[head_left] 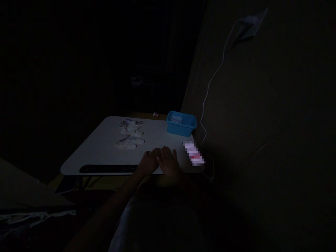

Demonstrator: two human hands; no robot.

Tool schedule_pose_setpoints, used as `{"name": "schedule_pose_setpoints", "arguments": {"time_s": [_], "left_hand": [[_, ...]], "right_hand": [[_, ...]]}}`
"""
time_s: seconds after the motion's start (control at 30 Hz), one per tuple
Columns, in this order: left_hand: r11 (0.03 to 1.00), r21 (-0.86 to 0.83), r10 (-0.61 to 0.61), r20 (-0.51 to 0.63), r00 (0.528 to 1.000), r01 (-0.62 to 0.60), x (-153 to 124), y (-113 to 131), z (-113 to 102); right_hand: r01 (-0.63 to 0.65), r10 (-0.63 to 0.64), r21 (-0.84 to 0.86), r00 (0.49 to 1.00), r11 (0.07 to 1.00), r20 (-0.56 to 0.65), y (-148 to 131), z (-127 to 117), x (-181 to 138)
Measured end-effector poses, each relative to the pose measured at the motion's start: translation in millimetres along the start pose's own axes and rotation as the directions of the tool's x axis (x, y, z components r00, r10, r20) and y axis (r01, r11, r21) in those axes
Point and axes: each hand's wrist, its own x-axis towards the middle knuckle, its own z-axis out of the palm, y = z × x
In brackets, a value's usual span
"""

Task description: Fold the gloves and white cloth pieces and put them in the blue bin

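Note:
The scene is very dark. My left hand (pixel 148 161) and my right hand (pixel 168 161) lie flat side by side, palms down, on the near edge of a small white table (pixel 99 147); their fingers are stretched out and hold nothing. A little beyond the hands lie several pale, crumpled cloth-like pieces (pixel 130 133) in a loose row. A blue plastic tub (pixel 181 123) stands at the table's far right corner. A blurred white and red flat object (pixel 194 153) lies just right of my right hand.
A white cable (pixel 210 84) runs down the wall on the right to the table's right edge. A dark slot (pixel 107 168) runs along the table's front edge. A small red item (pixel 155 114) lies behind the table. Darkness hides the left side.

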Motion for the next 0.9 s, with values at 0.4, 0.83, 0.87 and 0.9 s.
{"name": "schedule_pose_setpoints", "arguments": {"time_s": [0.4, 0.83, 0.87, 0.9], "left_hand": [[1.0, 0.012, -0.009, -0.015, 1.0, 0.009, 1.0, 1.1, 2.9], [1.0, 0.019, 0.004, -0.04, 0.999, -0.003, -0.3, 1.6, -0.3], [1.0, 0.013, 0.002, -0.044, 0.999, -0.001, -0.1, 1.5, -0.5], [1.0, 0.007, 0.002, -0.048, 0.999, -0.001, 0.0, 1.5, -0.8]], "right_hand": [[-0.04, 0.041, -0.049, 0.999, 0.998, 0.024, 10.9, 4.4, -1.3], [-0.153, 0.153, -0.02, 0.988, 0.988, 0.0, 54.8, -8.3, -5.1], [-0.147, 0.146, 0.014, 0.989, 0.989, 0.019, 58.0, -13.7, 0.8], [-0.132, 0.13, 0.055, 0.991, 0.99, 0.038, 59.8, -18.7, 7.6]]}}
